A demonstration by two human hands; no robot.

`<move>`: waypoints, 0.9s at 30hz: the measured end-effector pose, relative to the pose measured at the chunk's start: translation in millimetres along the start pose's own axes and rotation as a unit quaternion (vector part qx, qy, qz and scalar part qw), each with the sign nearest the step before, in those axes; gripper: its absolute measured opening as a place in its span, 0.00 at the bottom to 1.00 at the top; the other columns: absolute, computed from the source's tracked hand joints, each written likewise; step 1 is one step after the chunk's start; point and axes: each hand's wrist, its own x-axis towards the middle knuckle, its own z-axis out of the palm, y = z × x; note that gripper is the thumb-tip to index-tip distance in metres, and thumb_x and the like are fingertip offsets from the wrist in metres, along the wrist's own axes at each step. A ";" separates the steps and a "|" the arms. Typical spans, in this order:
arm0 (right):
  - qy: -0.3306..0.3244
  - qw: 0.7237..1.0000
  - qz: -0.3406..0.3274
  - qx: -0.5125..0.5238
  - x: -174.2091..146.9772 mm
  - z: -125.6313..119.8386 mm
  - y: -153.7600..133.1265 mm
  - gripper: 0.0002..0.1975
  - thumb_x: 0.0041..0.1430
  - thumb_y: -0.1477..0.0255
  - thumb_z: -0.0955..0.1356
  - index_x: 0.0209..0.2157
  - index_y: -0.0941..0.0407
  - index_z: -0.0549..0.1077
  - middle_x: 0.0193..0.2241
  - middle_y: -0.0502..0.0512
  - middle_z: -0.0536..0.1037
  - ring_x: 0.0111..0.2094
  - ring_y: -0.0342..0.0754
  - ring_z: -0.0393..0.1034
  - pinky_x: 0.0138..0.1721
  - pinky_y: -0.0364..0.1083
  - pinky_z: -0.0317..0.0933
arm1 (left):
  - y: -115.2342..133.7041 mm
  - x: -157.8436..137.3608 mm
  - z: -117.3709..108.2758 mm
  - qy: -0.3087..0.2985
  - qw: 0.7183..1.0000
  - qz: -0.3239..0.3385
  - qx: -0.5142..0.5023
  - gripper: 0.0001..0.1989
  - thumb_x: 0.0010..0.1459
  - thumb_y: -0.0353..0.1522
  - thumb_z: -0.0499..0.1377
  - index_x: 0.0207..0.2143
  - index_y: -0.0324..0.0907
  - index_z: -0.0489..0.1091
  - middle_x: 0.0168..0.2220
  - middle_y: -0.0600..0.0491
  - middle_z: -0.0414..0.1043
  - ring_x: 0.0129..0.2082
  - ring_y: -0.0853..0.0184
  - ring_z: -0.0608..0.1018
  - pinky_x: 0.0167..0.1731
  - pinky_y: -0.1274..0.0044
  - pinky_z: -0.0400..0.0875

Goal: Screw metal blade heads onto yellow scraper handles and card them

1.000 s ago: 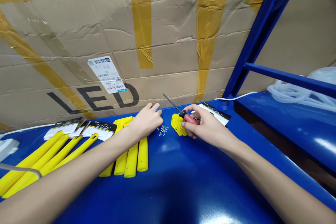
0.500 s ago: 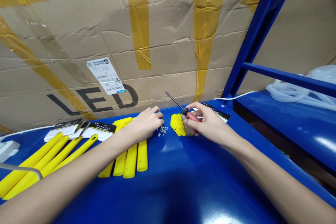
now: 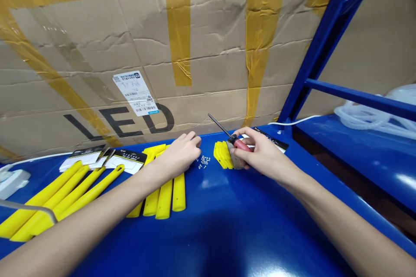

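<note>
My right hand (image 3: 261,153) is closed around a screwdriver (image 3: 242,144) with a red handle, its shaft pointing up and to the left. A flat metal piece (image 3: 236,159) shows by the same fingers, beside several yellow plastic pieces (image 3: 222,155); whether the fingers grip it I cannot tell. My left hand (image 3: 183,151) has its fingers curled together just left of a small pile of screws (image 3: 204,162), and what is in them is hidden. Under and below that hand lie several yellow handles (image 3: 164,199).
More yellow handles (image 3: 65,194), some with metal ends, lie at the left near printed cards (image 3: 126,160). A taped cardboard box (image 3: 214,69) stands along the back of the blue surface (image 3: 208,225). Blue frame bars (image 3: 325,47) rise at the right. A white plug block (image 3: 14,184) sits at the left edge.
The whole view has shifted slightly, so things sit a little farther right. My left hand's fingers have drawn slightly away from the screws; my right hand still holds the screwdriver.
</note>
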 end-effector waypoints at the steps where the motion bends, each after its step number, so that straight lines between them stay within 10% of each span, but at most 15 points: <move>1: 0.000 1.000 0.001 0.003 0.2 0.1 0.6 0.17 0.54 0.76 0.70 0.45 0.52 0.66 0.24 0.42 0.69 0.19 0.40 0.66 0.22 0.41 0.64 | 1.7 -0.3 0.2 0.003 1.000 0.002 -0.008 0.12 0.62 0.21 0.54 0.35 0.37 0.78 0.44 0.43 0.73 0.47 0.56 0.70 0.43 0.68 0.67; 17: -0.023 1.000 -0.008 -0.005 0.8 3.0 5.4 0.19 0.55 0.73 0.70 0.47 0.52 0.65 0.21 0.44 0.72 0.20 0.43 0.69 0.22 0.43 0.65 | 15.8 -19.4 -14.5 0.002 0.997 -0.054 -0.062 0.14 0.66 0.28 0.53 0.33 0.37 0.78 0.41 0.44 0.75 0.45 0.55 0.70 0.44 0.66 0.69; 27: -0.085 0.995 0.046 -0.038 -10.6 18.5 -6.9 0.07 0.53 0.75 0.70 0.34 0.55 0.69 0.14 0.43 0.69 0.16 0.41 0.65 0.18 0.39 0.59 | 28.9 -92.5 8.2 0.076 0.951 -0.257 -0.151 0.29 0.65 0.50 0.52 0.63 0.47 0.66 0.64 0.42 0.63 0.65 0.45 0.60 0.60 0.48 0.59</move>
